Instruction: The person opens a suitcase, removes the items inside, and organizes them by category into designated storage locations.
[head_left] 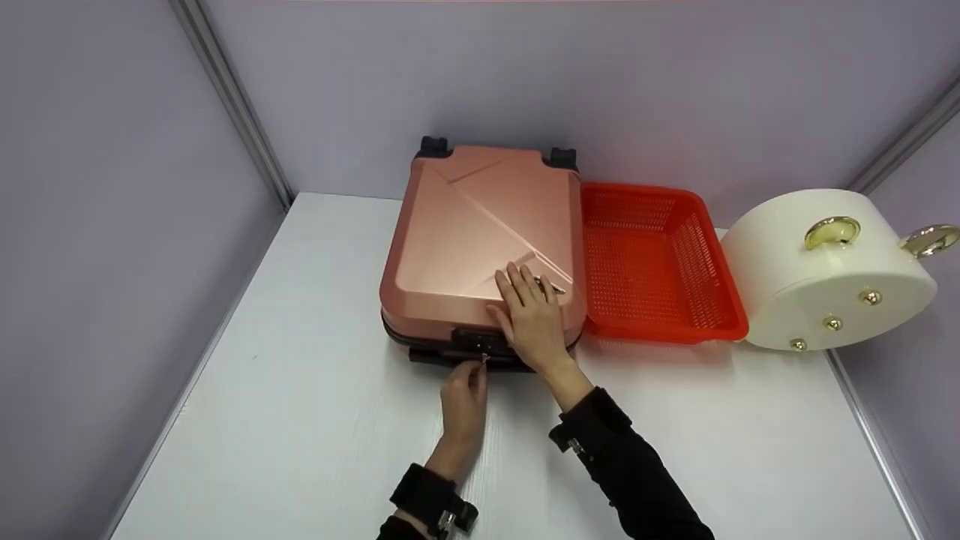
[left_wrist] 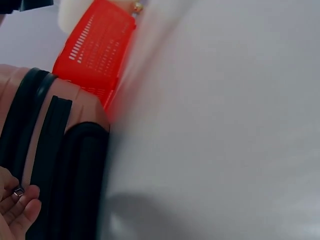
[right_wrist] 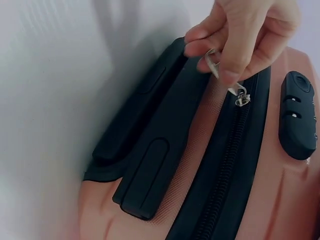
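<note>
A rose-pink hard-shell suitcase (head_left: 487, 225) lies flat on the white table, its wheels toward the back wall. At its front side my left hand (head_left: 464, 401) pinches a silver zipper pull (right_wrist: 212, 62) between thumb and fingers. The pull's slider sits on the black zipper (right_wrist: 227, 160), whose teeth run together in the right wrist view. My right hand (head_left: 534, 326) rests with straight fingers on the suitcase's top near its front right corner. A black combination lock (right_wrist: 297, 115) is set beside the zipper, and a black handle (right_wrist: 160, 145) lies along the other side.
Touching the suitcase's right side in the head view is a red plastic basket (head_left: 637, 262) with perforated walls. Farther right lies a cream round case (head_left: 810, 262) with gold handles and knobs. Grey-white walls (head_left: 525, 75) enclose the table (head_left: 322, 420) at the back and sides.
</note>
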